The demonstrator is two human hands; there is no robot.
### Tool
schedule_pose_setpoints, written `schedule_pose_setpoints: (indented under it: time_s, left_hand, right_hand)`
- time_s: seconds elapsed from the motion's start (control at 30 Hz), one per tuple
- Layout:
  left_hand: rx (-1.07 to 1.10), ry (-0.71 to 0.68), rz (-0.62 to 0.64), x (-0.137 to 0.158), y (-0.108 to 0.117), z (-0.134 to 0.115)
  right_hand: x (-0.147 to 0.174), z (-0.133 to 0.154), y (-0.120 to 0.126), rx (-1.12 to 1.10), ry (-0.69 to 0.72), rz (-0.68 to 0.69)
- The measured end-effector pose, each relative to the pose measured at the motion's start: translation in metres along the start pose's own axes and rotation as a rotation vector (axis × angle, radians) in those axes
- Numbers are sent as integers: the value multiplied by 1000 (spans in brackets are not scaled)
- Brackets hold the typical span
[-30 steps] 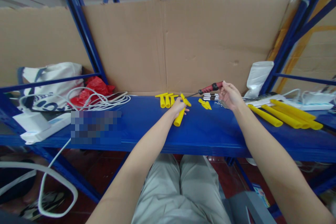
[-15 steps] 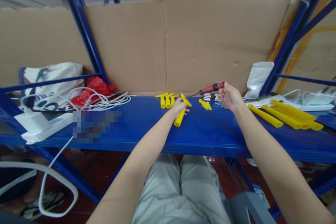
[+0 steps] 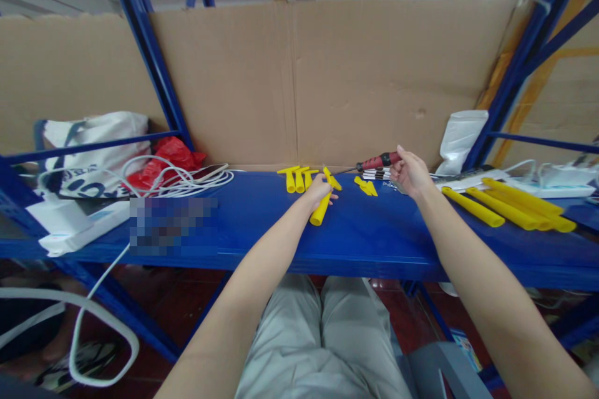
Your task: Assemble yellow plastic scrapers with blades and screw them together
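Note:
My left hand (image 3: 320,192) is closed around a yellow tube (image 3: 319,214) with a yellow crosspiece (image 3: 333,179) at its far end. My right hand (image 3: 410,172) grips the end of a red and black screwdriver (image 3: 377,161) with its fingers. Its shaft points left and reaches the crosspiece; the exact contact of the tip is too small to see. Just left of my left hand lie several assembled yellow T-shaped pieces (image 3: 291,181). A few small loose yellow parts (image 3: 365,186) rest between my hands.
Several plain yellow tubes (image 3: 508,209) lie at the right on the blue shelf (image 3: 262,224). White cables (image 3: 196,182), a red plastic bag (image 3: 174,156) and a power strip (image 3: 88,234) occupy the left. Cardboard (image 3: 355,75) stands behind. A white bag (image 3: 463,137) leans at the right post.
The screwdriver's handle has turned slightly in my right hand, and those fingers have shifted a little. My left hand and the yellow tube stay where they were.

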State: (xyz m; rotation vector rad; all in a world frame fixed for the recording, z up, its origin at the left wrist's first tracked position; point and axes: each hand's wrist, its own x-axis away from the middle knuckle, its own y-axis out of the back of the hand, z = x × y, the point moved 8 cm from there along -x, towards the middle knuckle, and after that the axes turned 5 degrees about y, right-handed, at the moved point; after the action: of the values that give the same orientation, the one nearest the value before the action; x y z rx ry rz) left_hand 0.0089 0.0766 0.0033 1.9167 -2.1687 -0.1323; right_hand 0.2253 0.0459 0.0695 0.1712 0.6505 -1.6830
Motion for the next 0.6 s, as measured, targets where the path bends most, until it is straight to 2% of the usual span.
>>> schedule_pose_setpoints:
  time_s: [0.3, 0.6]
  left_hand:
    - [-2, -2, 6, 0, -1, 0]
    - [-2, 6, -2, 0, 1, 1]
  right_hand:
    - [2, 4, -6, -18, -4, 56]
    - [2, 5, -4, -48, 25, 24]
